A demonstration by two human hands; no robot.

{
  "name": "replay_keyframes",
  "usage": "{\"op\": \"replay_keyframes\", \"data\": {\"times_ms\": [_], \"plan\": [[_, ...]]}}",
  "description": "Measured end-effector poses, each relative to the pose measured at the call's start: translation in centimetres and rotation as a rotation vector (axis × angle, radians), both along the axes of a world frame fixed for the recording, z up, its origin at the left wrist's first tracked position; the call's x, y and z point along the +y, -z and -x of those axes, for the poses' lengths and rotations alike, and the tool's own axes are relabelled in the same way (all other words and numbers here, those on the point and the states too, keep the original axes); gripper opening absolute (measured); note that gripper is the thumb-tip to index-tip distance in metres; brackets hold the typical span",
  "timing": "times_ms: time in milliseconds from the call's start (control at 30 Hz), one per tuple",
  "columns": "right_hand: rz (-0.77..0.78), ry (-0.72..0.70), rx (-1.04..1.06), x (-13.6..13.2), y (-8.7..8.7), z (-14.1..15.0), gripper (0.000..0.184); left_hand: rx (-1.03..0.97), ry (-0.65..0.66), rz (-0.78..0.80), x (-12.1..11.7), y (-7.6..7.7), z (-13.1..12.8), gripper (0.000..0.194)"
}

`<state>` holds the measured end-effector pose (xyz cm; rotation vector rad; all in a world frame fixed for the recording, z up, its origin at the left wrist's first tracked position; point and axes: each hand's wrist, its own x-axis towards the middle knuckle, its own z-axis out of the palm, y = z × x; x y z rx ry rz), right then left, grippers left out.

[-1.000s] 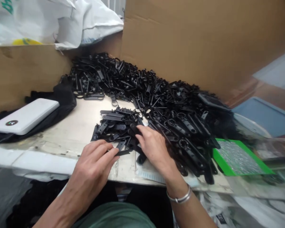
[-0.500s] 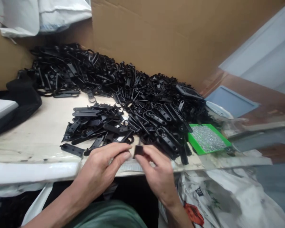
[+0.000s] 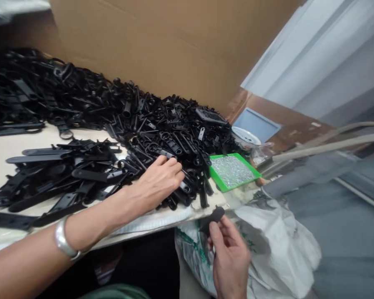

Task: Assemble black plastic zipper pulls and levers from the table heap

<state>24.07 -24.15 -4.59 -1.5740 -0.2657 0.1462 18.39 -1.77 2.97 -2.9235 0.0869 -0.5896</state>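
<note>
My left hand (image 3: 162, 178), palm down, reaches into a heap of black ring-ended plastic parts (image 3: 171, 143). Its fingers are bent and closed, and their tips are hidden, so what they hold does not show. Off the table's front edge, my right hand (image 3: 230, 253) pinches a flat black plastic piece (image 3: 217, 214) with a rounded end between thumb and fingers. Left of my left hand lies a pile of long flat black plastic strips (image 3: 89, 174).
A bright green tray (image 3: 216, 179) of small silvery metal pieces stands right of the heap. Behind it are a round white tub (image 3: 246, 136) and a blue-grey bin (image 3: 258, 124). Cardboard (image 3: 149, 50) walls the back. White plastic bags (image 3: 274, 249) hang below the table edge.
My hands were close together at the table edge; now they are apart. The left has gone forward into the heap, the right moved rightward with the black piece. The view has swung right.
</note>
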Motion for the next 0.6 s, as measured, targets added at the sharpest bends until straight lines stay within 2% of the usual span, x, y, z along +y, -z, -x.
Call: {"op": "replay_keyframes", "data": {"times_ms": [200,300,400,467,500,600], "plan": [[-0.009,-0.067,-0.034,0.8,-0.4,-0.1,0.037,0.000,0.000,-0.109,-0.7,0.3,0.2,0.022],[-0.008,-0.120,-0.062,1.5,-0.6,0.3,0.032,-0.035,0.011,-0.076,-0.5,0.7,0.1,0.028],[-0.013,-0.138,-0.078,1.8,-0.9,0.7,0.029,-0.071,0.041,0.000,-0.1,0.1,0.4,0.030],[-0.028,-0.138,-0.077,1.9,-1.1,0.8,0.028,-0.149,0.042,0.214,0.2,-0.8,1.4,0.027],[-0.037,-0.146,-0.070,1.9,-1.2,0.9,0.028,-0.188,0.015,0.398,0.3,-1.2,2.3,0.023],[-0.060,-0.240,-0.027,2.5,-1.5,1.4,0.028,-0.253,-0.083,1.165,0.3,-1.9,5.5,0.017]]}}
